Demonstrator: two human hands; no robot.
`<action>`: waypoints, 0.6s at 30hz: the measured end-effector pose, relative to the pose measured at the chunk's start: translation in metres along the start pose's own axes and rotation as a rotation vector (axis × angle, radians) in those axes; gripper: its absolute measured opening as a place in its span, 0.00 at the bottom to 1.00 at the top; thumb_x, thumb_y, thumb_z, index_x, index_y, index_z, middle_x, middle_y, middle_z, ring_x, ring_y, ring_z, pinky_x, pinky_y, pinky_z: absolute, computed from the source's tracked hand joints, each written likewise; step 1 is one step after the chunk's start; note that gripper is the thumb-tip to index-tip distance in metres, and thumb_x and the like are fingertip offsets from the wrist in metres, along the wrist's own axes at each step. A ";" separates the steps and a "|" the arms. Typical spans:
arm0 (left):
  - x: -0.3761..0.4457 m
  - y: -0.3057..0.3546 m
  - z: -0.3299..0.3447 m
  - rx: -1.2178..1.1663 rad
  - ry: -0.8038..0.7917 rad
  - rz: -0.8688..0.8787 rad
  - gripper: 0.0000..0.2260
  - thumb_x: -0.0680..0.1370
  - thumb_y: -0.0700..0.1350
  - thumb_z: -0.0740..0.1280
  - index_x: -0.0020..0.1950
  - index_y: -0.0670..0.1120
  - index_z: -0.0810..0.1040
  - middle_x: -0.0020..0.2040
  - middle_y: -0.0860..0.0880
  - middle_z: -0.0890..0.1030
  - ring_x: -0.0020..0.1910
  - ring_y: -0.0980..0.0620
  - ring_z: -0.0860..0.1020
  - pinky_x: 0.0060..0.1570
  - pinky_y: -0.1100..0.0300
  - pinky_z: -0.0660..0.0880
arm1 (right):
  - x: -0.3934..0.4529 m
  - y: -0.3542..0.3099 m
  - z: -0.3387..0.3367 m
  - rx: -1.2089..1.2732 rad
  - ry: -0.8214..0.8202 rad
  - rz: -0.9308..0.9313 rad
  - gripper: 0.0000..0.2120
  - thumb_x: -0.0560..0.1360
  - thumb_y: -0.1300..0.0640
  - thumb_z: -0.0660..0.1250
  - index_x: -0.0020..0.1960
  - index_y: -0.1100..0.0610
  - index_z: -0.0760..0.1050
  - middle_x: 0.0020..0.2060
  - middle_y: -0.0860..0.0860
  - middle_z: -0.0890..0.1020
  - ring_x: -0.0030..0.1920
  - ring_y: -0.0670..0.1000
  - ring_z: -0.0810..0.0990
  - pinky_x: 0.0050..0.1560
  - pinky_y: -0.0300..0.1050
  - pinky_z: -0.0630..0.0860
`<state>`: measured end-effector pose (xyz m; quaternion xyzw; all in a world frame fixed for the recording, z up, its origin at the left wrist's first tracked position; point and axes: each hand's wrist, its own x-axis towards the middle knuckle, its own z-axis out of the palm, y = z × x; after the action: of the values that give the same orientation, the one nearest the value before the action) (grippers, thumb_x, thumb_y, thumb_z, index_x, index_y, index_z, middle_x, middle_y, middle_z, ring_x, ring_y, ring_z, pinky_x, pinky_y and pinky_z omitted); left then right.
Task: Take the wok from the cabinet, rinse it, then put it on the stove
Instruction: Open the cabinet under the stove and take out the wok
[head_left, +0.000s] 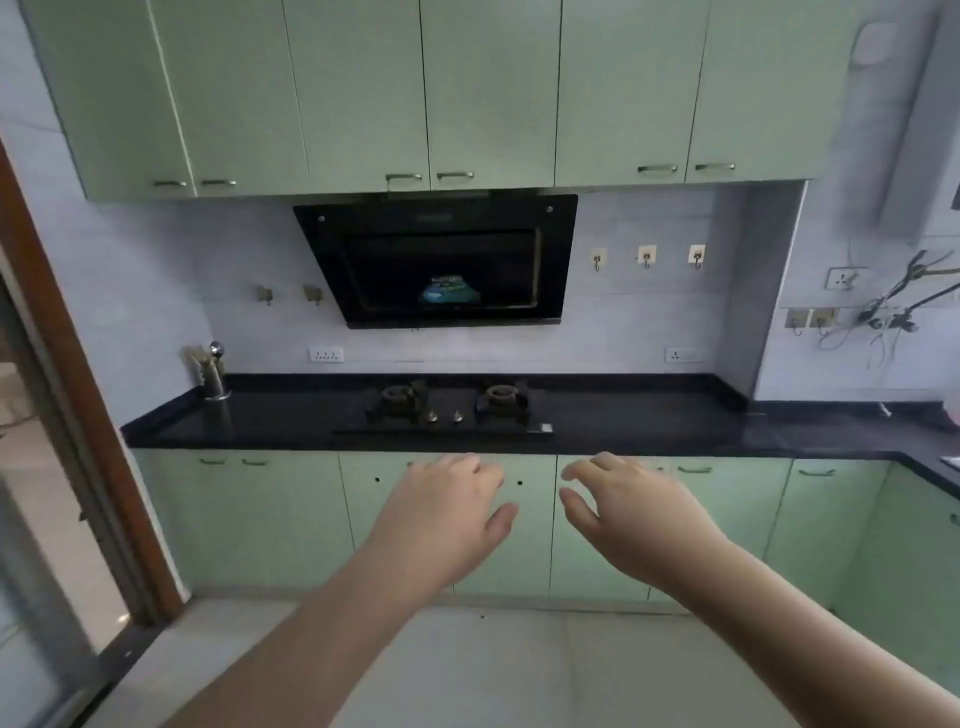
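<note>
Task at start. Left hand (447, 512) and right hand (636, 512), lower centre of frame, both relaxed and empty, reaching toward closed lower cabinets (519, 540). Wok not visible, presumably inside. Stove (447, 410), mid-frame, bare. Fetch, rinse, placement all remain.

We see pale green smooth cabinet doors (447, 525) with a soft satin sheen and slim brushed-metal handles (455, 176). The black polished stone countertop (649, 421) reflects light, as does the black glossy glass hob (447, 421) with its dark matt metal burner grates (501, 397). The black glass range hood (441, 260) is mirror-glossy. We note pale matt wall tiles (623, 322) and a brown wooden door frame (67, 364).
</note>
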<state>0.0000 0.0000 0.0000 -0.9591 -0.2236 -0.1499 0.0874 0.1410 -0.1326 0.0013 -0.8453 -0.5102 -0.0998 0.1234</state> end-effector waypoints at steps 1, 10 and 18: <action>-0.003 -0.004 0.007 -0.006 -0.017 0.002 0.18 0.81 0.60 0.53 0.62 0.51 0.73 0.58 0.53 0.77 0.59 0.51 0.74 0.56 0.54 0.70 | 0.000 -0.004 0.006 -0.015 -0.041 0.007 0.20 0.82 0.43 0.49 0.70 0.47 0.68 0.64 0.46 0.75 0.63 0.50 0.73 0.56 0.46 0.71; -0.035 -0.015 0.080 -0.116 0.013 0.083 0.21 0.76 0.59 0.53 0.59 0.50 0.78 0.53 0.53 0.79 0.51 0.50 0.79 0.46 0.54 0.74 | -0.015 0.009 0.086 0.006 -0.092 0.019 0.20 0.82 0.44 0.50 0.70 0.47 0.68 0.64 0.45 0.75 0.63 0.50 0.73 0.57 0.46 0.69; 0.005 0.023 0.141 -0.140 0.002 0.051 0.17 0.75 0.57 0.58 0.53 0.48 0.79 0.48 0.52 0.80 0.45 0.48 0.80 0.41 0.55 0.76 | 0.003 0.069 0.142 0.096 -0.151 0.059 0.19 0.81 0.46 0.54 0.67 0.50 0.72 0.61 0.48 0.77 0.61 0.54 0.75 0.56 0.47 0.69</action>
<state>0.0503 0.0145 -0.1330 -0.9681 -0.1882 -0.1639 0.0239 0.2092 -0.1169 -0.1399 -0.8582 -0.4971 -0.0076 0.1278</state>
